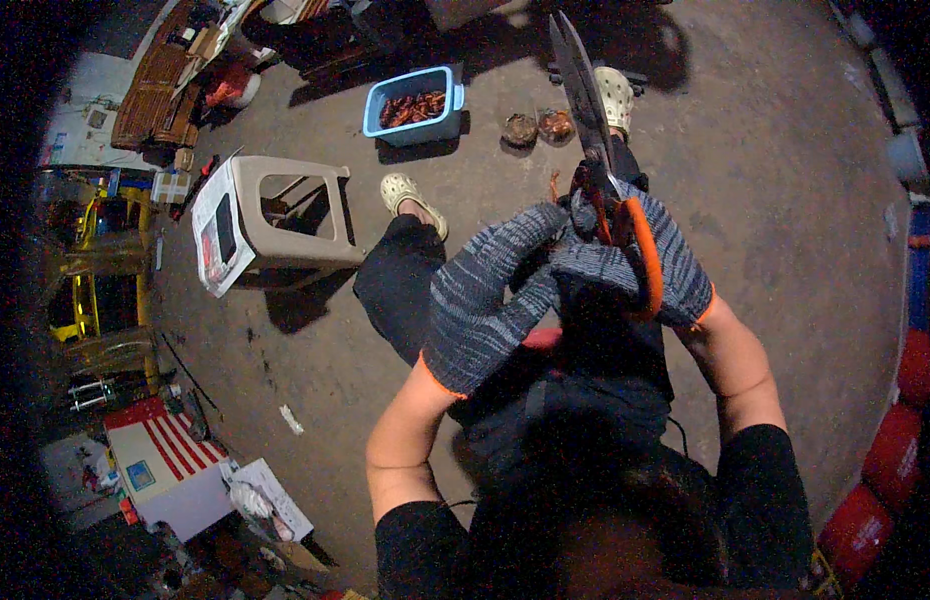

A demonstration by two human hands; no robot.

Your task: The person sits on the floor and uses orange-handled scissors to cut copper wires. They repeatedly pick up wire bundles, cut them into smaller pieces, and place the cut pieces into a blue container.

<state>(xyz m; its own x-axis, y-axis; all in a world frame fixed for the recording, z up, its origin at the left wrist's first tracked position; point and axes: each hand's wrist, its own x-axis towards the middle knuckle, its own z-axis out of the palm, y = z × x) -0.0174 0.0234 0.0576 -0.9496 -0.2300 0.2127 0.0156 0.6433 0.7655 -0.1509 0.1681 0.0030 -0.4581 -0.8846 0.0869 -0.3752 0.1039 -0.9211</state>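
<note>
Grey knitted gloves with orange cuffs cover both hands. My right hand [660, 255] is closed on the orange handles of a pair of large metal shears [585, 90], whose long blades point away from me. My left hand [495, 292] touches the right one, its fingertips bent at a small dark thing near the shears' pivot; whether it grips that is hidden. A thin reddish-brown strand [554, 185] sticks up there. Beyond lies a light blue plastic tub [424, 133] holding reddish-brown pieces. Right of it, two round bundles [520, 130] [556, 126] sit on the floor.
A beige plastic stool [296, 247] on its side bears a printed sheet and a dark phone [226, 227]. My feet wear cream clogs [613, 97]. At the left stand a box with red stripes [165, 457] and a white carton [274, 495]. Red containers [855, 532] line the right edge.
</note>
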